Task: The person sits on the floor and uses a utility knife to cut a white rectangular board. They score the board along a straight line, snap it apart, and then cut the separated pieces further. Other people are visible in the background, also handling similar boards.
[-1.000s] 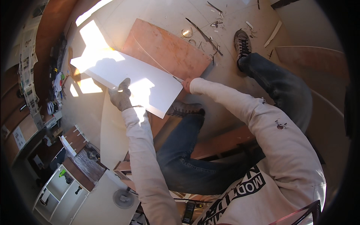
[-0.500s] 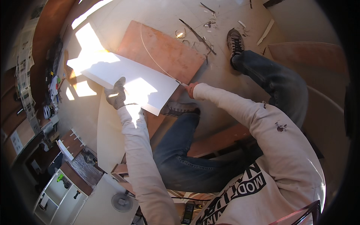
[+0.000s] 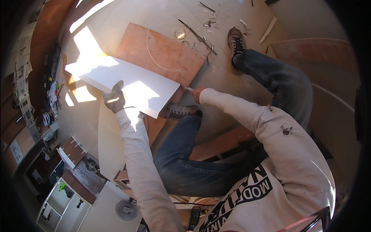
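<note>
A white panel [image 3: 143,79], sunlit in patches, lies slanted above a reddish-brown board [image 3: 127,44]. My left hand [image 3: 115,97], in a grey glove, grips the panel's near long edge, thumb on top; the fingers beneath are hidden. Just off the panel's right corner, my right hand [image 3: 198,94] is closed around a slim knife-like tool [image 3: 188,88], its pale narrow end pointing at the corner. Most of the tool is hidden in the fist. A thin white edging strip [image 3: 154,59] curves across the brown board, its near end apart from panel and tool.
Dark and white offcuts [image 3: 199,37] litter the floor beyond the board. My shoes [image 3: 236,40] flank the work. A reddish panel [image 3: 315,50] stands at the right. At lower left are a white shelf unit [image 3: 58,208] and a grey round disc [image 3: 126,210].
The edging strip's near end, earlier at the tool by the panel's corner, has come away and dropped onto the brown board. The whole view has shifted slightly; my left hand keeps its grip.
</note>
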A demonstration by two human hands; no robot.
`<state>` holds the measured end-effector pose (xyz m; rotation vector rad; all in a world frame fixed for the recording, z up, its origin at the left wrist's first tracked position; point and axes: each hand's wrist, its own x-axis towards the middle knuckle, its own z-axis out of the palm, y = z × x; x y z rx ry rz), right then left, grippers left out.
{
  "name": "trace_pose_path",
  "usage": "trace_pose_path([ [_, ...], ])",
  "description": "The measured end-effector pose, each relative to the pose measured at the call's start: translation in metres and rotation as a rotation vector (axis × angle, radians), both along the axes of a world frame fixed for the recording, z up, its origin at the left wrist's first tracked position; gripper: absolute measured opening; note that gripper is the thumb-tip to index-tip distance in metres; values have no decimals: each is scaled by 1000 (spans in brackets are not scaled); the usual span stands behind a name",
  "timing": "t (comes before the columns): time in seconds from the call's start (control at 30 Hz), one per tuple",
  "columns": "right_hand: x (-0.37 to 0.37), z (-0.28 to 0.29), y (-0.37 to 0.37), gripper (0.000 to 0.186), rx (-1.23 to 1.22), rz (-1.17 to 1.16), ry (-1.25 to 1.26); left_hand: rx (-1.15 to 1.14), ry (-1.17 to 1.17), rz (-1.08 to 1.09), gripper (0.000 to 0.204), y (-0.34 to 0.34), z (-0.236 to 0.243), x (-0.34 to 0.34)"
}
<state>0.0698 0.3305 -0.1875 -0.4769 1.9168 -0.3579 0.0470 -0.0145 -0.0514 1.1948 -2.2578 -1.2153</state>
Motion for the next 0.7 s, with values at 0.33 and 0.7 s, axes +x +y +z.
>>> trace_pose_path([
  [0.33,-4,23,0,54,27,-148,-67,244,-51,128,37,81,65,-6],
  [0.7,-87,142,53,55,-15,141,366,91,161,-33,26,107,87,4],
])
